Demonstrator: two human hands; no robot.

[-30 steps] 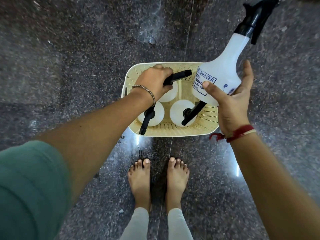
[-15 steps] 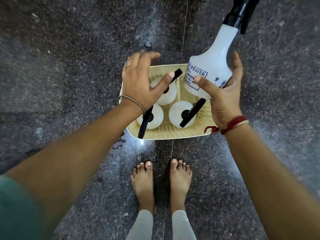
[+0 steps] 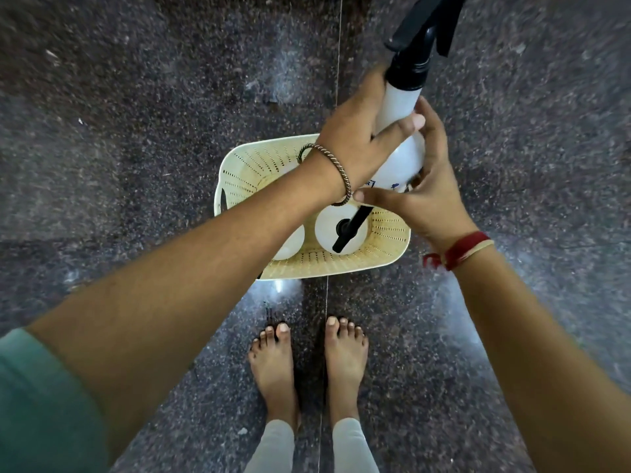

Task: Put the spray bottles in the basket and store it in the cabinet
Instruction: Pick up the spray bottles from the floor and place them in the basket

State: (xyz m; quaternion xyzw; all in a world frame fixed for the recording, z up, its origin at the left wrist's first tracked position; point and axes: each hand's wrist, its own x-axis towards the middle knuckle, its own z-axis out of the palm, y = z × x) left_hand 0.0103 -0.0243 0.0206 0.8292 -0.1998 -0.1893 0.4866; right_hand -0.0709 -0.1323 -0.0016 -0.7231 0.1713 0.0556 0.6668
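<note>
A cream perforated basket stands on the dark floor in front of my feet. Inside it, a white spray bottle with a black trigger stands upright, and a second white bottle shows partly under my left forearm. A further bottle seen earlier is hidden. Above the basket's far right corner I hold a white spray bottle with a black head, tilted up and away. My left hand wraps its neck. My right hand grips its body from below.
Dark speckled stone floor surrounds the basket, with a thin seam line running down the middle. My bare feet stand just behind the basket's near rim. No cabinet is in view.
My left hand left the bottle in the basket, lifted and crossed right onto the neck of the held bottle. That bottle tilted more upright and came closer to the camera.
</note>
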